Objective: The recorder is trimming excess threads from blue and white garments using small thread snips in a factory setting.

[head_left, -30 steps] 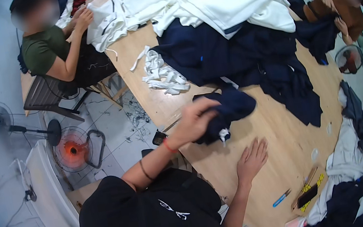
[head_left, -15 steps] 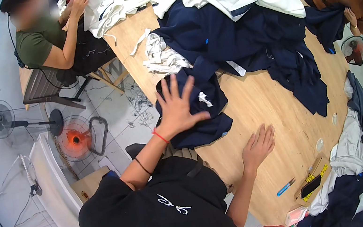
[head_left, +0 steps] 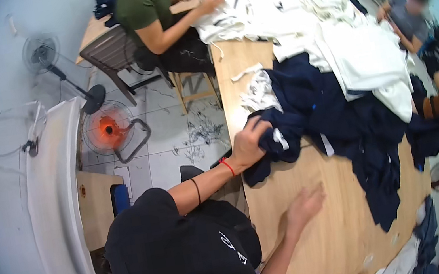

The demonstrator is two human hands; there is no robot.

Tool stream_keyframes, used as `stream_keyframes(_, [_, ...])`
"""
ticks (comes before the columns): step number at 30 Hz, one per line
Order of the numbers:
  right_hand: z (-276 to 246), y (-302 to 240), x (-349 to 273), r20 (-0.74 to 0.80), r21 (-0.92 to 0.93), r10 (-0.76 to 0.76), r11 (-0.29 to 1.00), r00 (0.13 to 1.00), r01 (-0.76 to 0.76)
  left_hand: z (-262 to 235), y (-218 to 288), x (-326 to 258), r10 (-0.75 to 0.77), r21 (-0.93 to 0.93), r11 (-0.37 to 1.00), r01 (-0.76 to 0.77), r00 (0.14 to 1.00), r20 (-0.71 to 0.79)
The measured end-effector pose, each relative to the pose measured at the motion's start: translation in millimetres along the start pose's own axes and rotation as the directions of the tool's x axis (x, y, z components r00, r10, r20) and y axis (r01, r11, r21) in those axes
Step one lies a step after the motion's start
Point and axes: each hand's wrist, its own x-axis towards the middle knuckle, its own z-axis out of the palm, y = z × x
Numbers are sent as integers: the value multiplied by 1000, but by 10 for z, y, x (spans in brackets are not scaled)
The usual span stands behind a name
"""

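My left hand (head_left: 249, 145), with a red string at the wrist, has its fingers curled into a bunched dark navy garment (head_left: 291, 151) near the table's left edge. A small white patch shows on that bundle. My right hand (head_left: 305, 206) is over bare wood to the right, slightly blurred, fingers stretched out and holding nothing. Beyond the bundle spreads a larger heap of navy cloth (head_left: 336, 113). Crumpled white strips (head_left: 261, 94) lie between the bundle and the white cloth.
White garments (head_left: 358, 54) cover the far part of the wooden table (head_left: 315, 236). A person in a green shirt (head_left: 144, 5) handles white cloth at the far left. Two fans, one with an orange centre (head_left: 109, 130), stand on the floor to the left. Other people are at the right.
My left hand has gone from spread over the navy garment to closed on it, and the cloth is bunched up. The view has turned. My right hand stays over the table.
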Motion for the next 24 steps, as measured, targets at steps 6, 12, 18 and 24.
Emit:
stream_keyframes(6, [527,-912,-206,176,129,-735,677,655,725,-2104,278,997,-176,-108,982,158,529,-830])
stream_keyframes(12, [654,-919,-211,128,122,-704,710,699,693,-3936,1317,1046,494,690,660,-299,-519,-698])
stream_keyframes(18, [562,-953,-271,252,-27,-698,687,670,726,-4131,1742,791,671,957,290,-13,-710,-213])
stream_keyframes(24, [543,-905,-296,267,-23,-684,700,679,714,-4721,1351,980,711,945,238,225,-703,-12])
